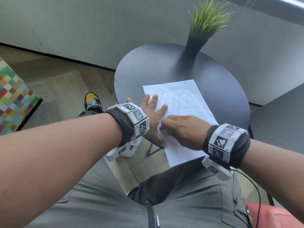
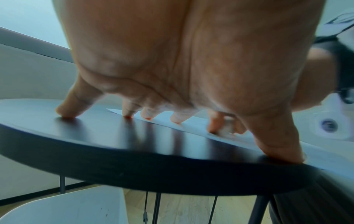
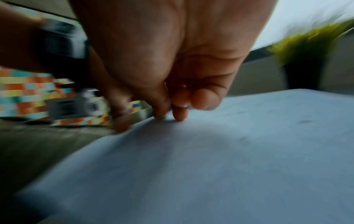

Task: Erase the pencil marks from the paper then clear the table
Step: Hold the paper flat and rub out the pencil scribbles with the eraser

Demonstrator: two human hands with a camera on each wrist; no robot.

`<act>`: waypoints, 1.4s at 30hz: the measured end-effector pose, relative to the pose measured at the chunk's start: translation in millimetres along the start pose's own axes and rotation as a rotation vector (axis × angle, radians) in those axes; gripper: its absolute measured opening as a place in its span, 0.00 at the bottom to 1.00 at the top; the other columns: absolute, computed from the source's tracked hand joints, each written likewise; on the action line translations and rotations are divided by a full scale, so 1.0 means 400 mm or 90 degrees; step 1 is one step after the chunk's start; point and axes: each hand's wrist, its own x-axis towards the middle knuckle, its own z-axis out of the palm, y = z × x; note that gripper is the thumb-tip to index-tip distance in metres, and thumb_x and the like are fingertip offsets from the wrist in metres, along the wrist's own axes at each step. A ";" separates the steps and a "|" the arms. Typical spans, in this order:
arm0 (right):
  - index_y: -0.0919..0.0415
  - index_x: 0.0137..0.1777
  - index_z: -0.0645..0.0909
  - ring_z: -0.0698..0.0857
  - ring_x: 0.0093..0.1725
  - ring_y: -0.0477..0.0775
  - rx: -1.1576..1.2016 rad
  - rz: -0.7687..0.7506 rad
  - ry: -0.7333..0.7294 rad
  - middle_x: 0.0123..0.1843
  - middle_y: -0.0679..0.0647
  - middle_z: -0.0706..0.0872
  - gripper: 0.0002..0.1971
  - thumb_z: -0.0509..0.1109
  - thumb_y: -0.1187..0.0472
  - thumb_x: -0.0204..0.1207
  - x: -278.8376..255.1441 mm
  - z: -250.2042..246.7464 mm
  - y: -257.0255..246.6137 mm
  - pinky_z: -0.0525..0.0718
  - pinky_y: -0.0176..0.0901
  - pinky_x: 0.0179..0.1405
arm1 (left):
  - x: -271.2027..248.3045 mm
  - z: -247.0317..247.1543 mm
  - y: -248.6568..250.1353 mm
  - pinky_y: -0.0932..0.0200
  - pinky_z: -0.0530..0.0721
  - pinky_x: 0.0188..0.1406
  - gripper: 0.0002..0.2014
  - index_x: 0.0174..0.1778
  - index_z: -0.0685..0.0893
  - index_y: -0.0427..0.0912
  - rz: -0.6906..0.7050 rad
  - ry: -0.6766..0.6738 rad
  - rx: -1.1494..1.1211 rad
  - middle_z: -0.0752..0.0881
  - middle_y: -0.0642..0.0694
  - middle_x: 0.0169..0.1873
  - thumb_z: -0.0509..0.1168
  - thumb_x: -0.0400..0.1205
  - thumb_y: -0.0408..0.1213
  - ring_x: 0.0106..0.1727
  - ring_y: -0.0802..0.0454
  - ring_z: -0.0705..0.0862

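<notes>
I see white paper (image 1: 181, 112) mid-frame, faint scribbles. Left hand (image 1: 150, 116) flat, fingers spread, pinning it. Right hand (image 1: 182, 130) curled, pinching a small eraser (image 2: 227, 128).

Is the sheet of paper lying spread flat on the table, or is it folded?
Spread flat. The paper lies unfolded on the round table, its near end overhanging the edge; the left hand presses it down.
</notes>
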 end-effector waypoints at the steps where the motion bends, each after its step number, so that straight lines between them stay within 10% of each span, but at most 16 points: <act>1: 0.54 0.60 0.75 0.81 0.44 0.55 0.012 -0.012 -0.017 0.51 0.47 0.79 0.08 0.62 0.60 0.83 -0.006 0.001 -0.008 0.81 0.53 0.39 | 0.002 -0.002 0.002 0.09 0.47 0.71 0.69 0.87 0.35 0.57 0.000 -0.001 0.001 0.29 0.42 0.86 0.68 0.60 0.81 0.86 0.38 0.30; 5: 0.50 0.58 0.70 0.83 0.45 0.57 -0.017 0.137 0.040 0.50 0.46 0.78 0.06 0.55 0.53 0.86 0.006 -0.017 0.053 0.84 0.55 0.40 | 0.012 0.004 0.002 0.10 0.49 0.69 0.70 0.87 0.36 0.56 -0.002 0.017 0.005 0.31 0.41 0.86 0.67 0.58 0.82 0.87 0.38 0.32; 10: 0.50 0.55 0.70 0.79 0.40 0.55 -0.016 0.023 -0.043 0.44 0.43 0.73 0.03 0.59 0.56 0.83 -0.047 0.024 -0.026 0.82 0.54 0.36 | 0.010 0.005 0.008 0.09 0.50 0.69 0.69 0.87 0.36 0.55 -0.012 0.016 0.013 0.30 0.42 0.86 0.66 0.59 0.83 0.87 0.38 0.32; 14: 0.51 0.49 0.68 0.81 0.41 0.58 -0.002 0.203 0.062 0.42 0.46 0.80 0.10 0.52 0.47 0.85 -0.038 0.004 0.043 0.80 0.52 0.38 | 0.013 0.002 0.007 0.09 0.51 0.68 0.71 0.87 0.36 0.55 -0.010 0.011 0.014 0.31 0.41 0.86 0.67 0.57 0.83 0.87 0.37 0.33; 19: 0.50 0.48 0.65 0.76 0.38 0.55 0.022 0.114 -0.009 0.41 0.45 0.74 0.05 0.56 0.52 0.84 -0.041 0.027 -0.041 0.81 0.55 0.39 | 0.007 -0.003 0.011 0.09 0.51 0.68 0.70 0.87 0.35 0.54 -0.009 0.003 0.023 0.30 0.41 0.86 0.66 0.59 0.83 0.87 0.37 0.32; 23: 0.52 0.48 0.68 0.80 0.43 0.61 0.046 0.293 0.061 0.43 0.51 0.81 0.10 0.54 0.47 0.85 -0.027 -0.001 0.065 0.80 0.53 0.42 | 0.011 0.000 0.007 0.09 0.53 0.67 0.70 0.87 0.36 0.55 -0.007 0.012 0.019 0.31 0.41 0.86 0.66 0.58 0.83 0.87 0.37 0.33; 27: 0.54 0.50 0.69 0.80 0.43 0.58 0.068 0.124 -0.011 0.43 0.49 0.79 0.04 0.57 0.54 0.84 -0.030 0.020 -0.027 0.80 0.55 0.44 | 0.010 0.000 0.006 0.09 0.52 0.68 0.71 0.87 0.35 0.55 -0.009 0.001 0.022 0.30 0.41 0.86 0.66 0.58 0.84 0.87 0.38 0.32; 32: 0.54 0.50 0.70 0.81 0.47 0.63 0.065 0.304 0.055 0.46 0.53 0.82 0.10 0.54 0.50 0.85 -0.022 -0.008 0.085 0.82 0.53 0.46 | 0.007 -0.001 0.009 0.09 0.53 0.68 0.69 0.87 0.36 0.55 -0.008 0.011 0.021 0.31 0.41 0.86 0.66 0.59 0.82 0.87 0.37 0.33; 37: 0.52 0.49 0.65 0.78 0.43 0.56 0.068 0.117 -0.020 0.43 0.47 0.77 0.04 0.53 0.54 0.83 -0.039 0.024 -0.013 0.80 0.54 0.45 | 0.011 0.002 0.006 0.09 0.52 0.68 0.70 0.87 0.35 0.55 -0.007 0.006 0.025 0.30 0.41 0.86 0.65 0.59 0.83 0.87 0.37 0.32; 42: 0.54 0.48 0.68 0.82 0.48 0.61 0.058 0.250 0.073 0.46 0.51 0.81 0.07 0.55 0.52 0.84 -0.035 0.004 0.083 0.79 0.51 0.45 | 0.012 0.004 0.005 0.09 0.53 0.67 0.69 0.87 0.36 0.55 -0.007 0.014 0.028 0.31 0.41 0.86 0.65 0.59 0.84 0.87 0.37 0.33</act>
